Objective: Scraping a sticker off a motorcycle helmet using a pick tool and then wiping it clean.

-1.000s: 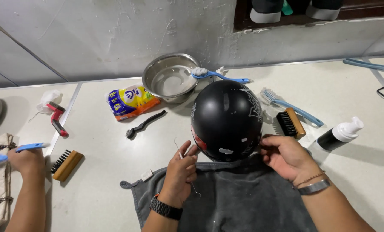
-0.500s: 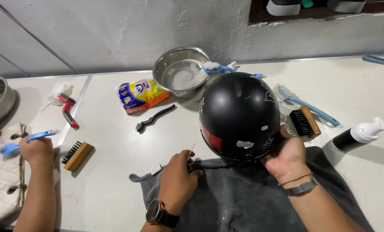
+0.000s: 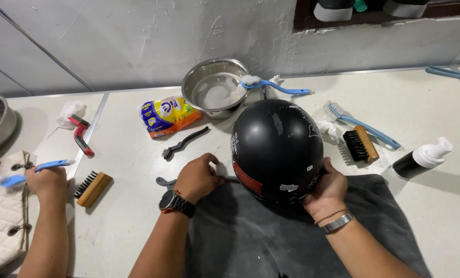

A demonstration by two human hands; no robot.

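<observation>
A matte black helmet (image 3: 277,146) with white scuffs and a red patch stands on a dark grey cloth (image 3: 240,237). My right hand (image 3: 326,188) grips the helmet's lower right rim. My left hand (image 3: 199,176), a black watch on its wrist, is closed in a fist just left of the helmet. It pinches a thin dark strap-like piece (image 3: 231,180) that runs to the helmet's edge; what the piece is stays unclear.
Behind the helmet stands a steel bowl (image 3: 201,77) with a blue toothbrush (image 3: 274,86) across it, beside a yellow packet (image 3: 167,116) and a black brush (image 3: 183,143). Right: wooden brush (image 3: 361,145), foam bottle (image 3: 420,158). Left: a co-worker's hand (image 3: 47,180) holds a blue brush over a white quilted bag (image 3: 1,216).
The helmet has turned and shifted right on the cloth. My left hand has moved up to its left edge and my right hand has slid down to its lower right rim.
</observation>
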